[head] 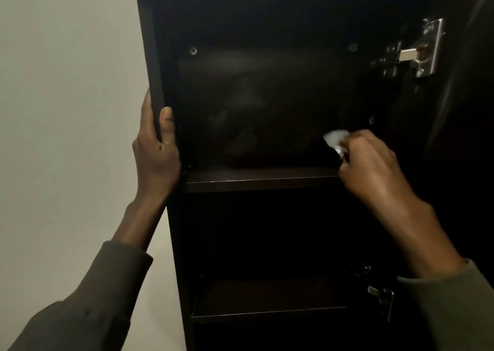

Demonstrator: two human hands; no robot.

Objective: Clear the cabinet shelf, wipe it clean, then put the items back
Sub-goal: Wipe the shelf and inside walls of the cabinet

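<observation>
Sleeves (80,305) low, left hand (156,147) grips the cabinet side (154,64) while right hand (371,160) pinches a white tissue (334,138); better wipe the shelf (262,181) corner-to-corner, pressing flat.

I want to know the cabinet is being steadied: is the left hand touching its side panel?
Touching. The head view shows the left hand wrapped round the side panel's front edge, thumb inside, fingers outside.

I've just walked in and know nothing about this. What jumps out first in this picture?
A tall dark cabinet fills the middle, standing open against a pale wall. The right hand holds a crumpled white wipe low at the right of the upper compartment, just above the shelf, while the left hand grips the cabinet's left side panel. A shiny metal hinge glints at upper right.
</observation>
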